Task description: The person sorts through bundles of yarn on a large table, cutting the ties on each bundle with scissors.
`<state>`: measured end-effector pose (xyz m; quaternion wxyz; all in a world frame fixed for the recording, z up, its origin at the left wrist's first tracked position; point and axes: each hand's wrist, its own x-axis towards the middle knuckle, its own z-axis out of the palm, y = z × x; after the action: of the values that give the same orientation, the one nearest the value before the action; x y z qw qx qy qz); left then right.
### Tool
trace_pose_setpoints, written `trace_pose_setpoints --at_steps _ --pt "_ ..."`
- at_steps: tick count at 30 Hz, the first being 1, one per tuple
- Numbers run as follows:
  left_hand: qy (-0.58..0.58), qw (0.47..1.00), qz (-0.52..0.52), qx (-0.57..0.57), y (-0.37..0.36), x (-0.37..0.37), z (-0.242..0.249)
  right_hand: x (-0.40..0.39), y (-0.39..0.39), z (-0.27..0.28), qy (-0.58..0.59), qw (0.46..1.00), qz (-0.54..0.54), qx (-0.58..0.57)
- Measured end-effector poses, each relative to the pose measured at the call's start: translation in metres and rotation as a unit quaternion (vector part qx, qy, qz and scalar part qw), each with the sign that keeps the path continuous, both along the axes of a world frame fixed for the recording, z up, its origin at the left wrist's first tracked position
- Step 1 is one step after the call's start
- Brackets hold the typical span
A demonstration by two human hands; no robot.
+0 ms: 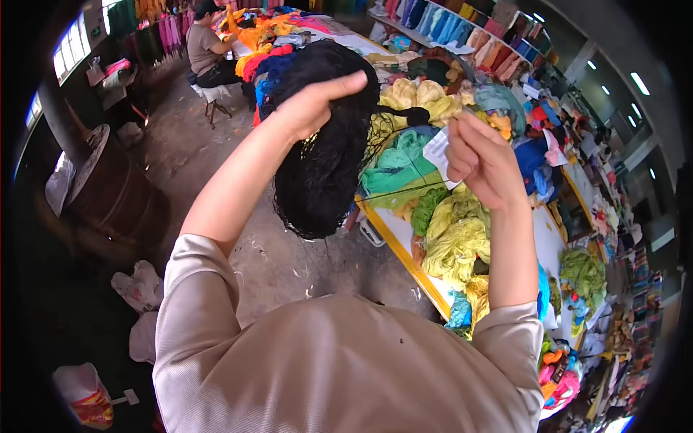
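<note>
In the head view, the left hand (310, 108) is up near 11 o'clock from the middle. Its fingers are curled tight around the top of a big black yarn bundle (321, 166), with the thumb sticking out toward 3 o'clock. The bundle hangs down from that hand, loose and fluffy, above the floor (289, 267).

The right hand (480, 162) is at about 2 o'clock from the middle. Its fingers are pressed together, pinching a small white paper tag (437, 151). A thin black strand (397, 112) runs from the bundle toward this hand.

Under the right hand, the long surface (393, 231) with a yellow edge carries heaps of yellow yarn (455, 238) and green yarn (397, 166). At 12 o'clock, far off, another person (206, 47) sits on a stool by the same surface.
</note>
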<state>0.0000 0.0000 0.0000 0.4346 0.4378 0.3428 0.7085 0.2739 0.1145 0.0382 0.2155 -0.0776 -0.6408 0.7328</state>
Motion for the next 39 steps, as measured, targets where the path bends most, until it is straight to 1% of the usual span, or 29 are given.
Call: trace_pose_setpoints --at_steps 1,2,3,4,5,6,7,8,9,10,11,12,13,14,15,16,19,21,23,25,27,28,30,31,33,35,36,37,39 --pt "0.059 0.997 0.008 -0.045 0.0 0.003 -0.005 -0.003 -0.009 0.009 -0.019 0.999 0.027 -0.014" --pt "0.094 0.995 0.01 -0.038 -0.001 0.009 -0.009 -0.013 -0.028 0.016 -0.035 0.999 -0.017 -0.016" --pt "0.125 0.991 0.011 -0.04 -0.002 0.02 -0.017 -0.024 -0.037 0.015 -0.041 0.999 -0.009 -0.021" --pt "0.217 0.973 0.074 0.025 -0.004 0.032 -0.017 -0.035 -0.041 0.017 -0.042 0.999 -0.001 -0.016" --pt "0.452 0.873 0.181 0.033 -0.008 0.033 -0.005 -0.048 -0.046 0.016 -0.048 0.998 -0.005 0.034" --pt "0.595 0.729 0.333 0.052 -0.013 0.047 -0.005 -0.056 -0.056 0.012 -0.078 0.995 0.008 0.066" --pt "0.306 0.93 0.185 0.082 0.013 0.027 -0.078 -0.066 -0.069 0.005 -0.104 0.99 0.022 0.097" --pt "0.146 0.979 0.127 -0.063 0.017 0.033 -0.069 -0.074 -0.08 -0.006 -0.149 0.981 0.076 0.104" --pt "-0.025 0.977 0.063 -0.201 0.021 0.045 -0.051 -0.075 -0.092 -0.031 -0.125 0.978 0.117 0.116" --pt "0.004 0.955 0.219 -0.2 0.012 0.056 -0.033 -0.074 -0.104 -0.055 -0.131 0.972 0.145 0.133" --pt "-0.14 0.985 0.08 -0.062 0.029 0.032 -0.058 -0.07 -0.113 -0.078 -0.09 0.959 0.165 0.211" --pt "-0.205 0.979 0.0 -0.017 0.026 0.02 -0.064 -0.07 -0.113 -0.104 -0.046 0.921 0.2 0.332" --pt "-0.263 0.961 -0.08 0.028 0.023 0.011 -0.066 -0.064 -0.113 -0.11 -0.103 0.899 0.261 0.337" --pt "-0.305 0.946 -0.103 0.043 0.017 0.011 -0.062 -0.065 -0.108 -0.135 -0.115 0.922 0.265 0.259" --pt "-0.307 0.945 -0.1 0.04 0.015 0.011 -0.062 -0.067 -0.108 -0.139 -0.179 0.951 0.246 0.054" --pt "-0.321 0.938 -0.112 0.063 0.013 0.014 -0.063 -0.074 -0.103 -0.142 -0.15 0.965 0.21 -0.044" --pt "-0.348 0.926 -0.116 0.092 0.008 0.025 -0.062 -0.091 -0.076 -0.149 -0.142 0.988 0.064 -0.004" --pt "-0.334 0.932 -0.087 0.11 0.003 0.029 -0.062 -0.092 -0.05 -0.164 -0.215 0.977 -0.018 -0.003" --pt "-0.325 0.936 -0.064 0.119 -0.005 0.022 -0.064 -0.079 -0.022 -0.173 -0.255 0.965 -0.046 0.032" --pt "-0.35 0.925 -0.059 0.135 -0.013 0.008 -0.068 -0.058 0.015 -0.205 -0.256 0.934 -0.082 0.234" --pt "-0.376 0.908 -0.086 0.162 -0.025 -0.007 -0.071 -0.035 0.039 -0.222 -0.307 0.9 -0.185 0.247" --pt "-0.377 0.908 -0.082 0.162 -0.027 -0.01 -0.073 -0.024 0.048 -0.225 -0.308 0.901 -0.181 0.247" --pt "-0.391 0.902 -0.071 0.169 -0.027 -0.015 -0.076 -0.012 0.064 -0.226 -0.445 0.754 -0.186 0.447" --pt "-0.394 0.902 -0.066 0.162 -0.024 -0.015 -0.078 -0.017 0.052 -0.211 -0.444 0.753 -0.184 0.449" --pt "-0.403 0.9 -0.069 0.149 -0.013 -0.007 -0.086 -0.038 -0.006 -0.16 -0.245 0.888 -0.163 0.353" --pt "-0.386 0.909 -0.071 0.141 0.003 0.008 -0.094 -0.066 -0.045 -0.138 -0.069 0.979 0.0 0.191" --pt "-0.398 0.904 -0.079 0.132 0.01 0.016 -0.1 -0.086 -0.055 -0.148 -0.07 0.979 0.057 0.181" --pt "-0.419 0.894 -0.105 0.117 0.012 0.025 -0.099 -0.102 -0.06 -0.17 -0.107 0.957 0.066 0.26" --pt "-0.444 0.876 -0.127 0.138 0.009 0.037 -0.093 -0.143 -0.058 -0.223 -0.154 0.913 -0.083 0.37"
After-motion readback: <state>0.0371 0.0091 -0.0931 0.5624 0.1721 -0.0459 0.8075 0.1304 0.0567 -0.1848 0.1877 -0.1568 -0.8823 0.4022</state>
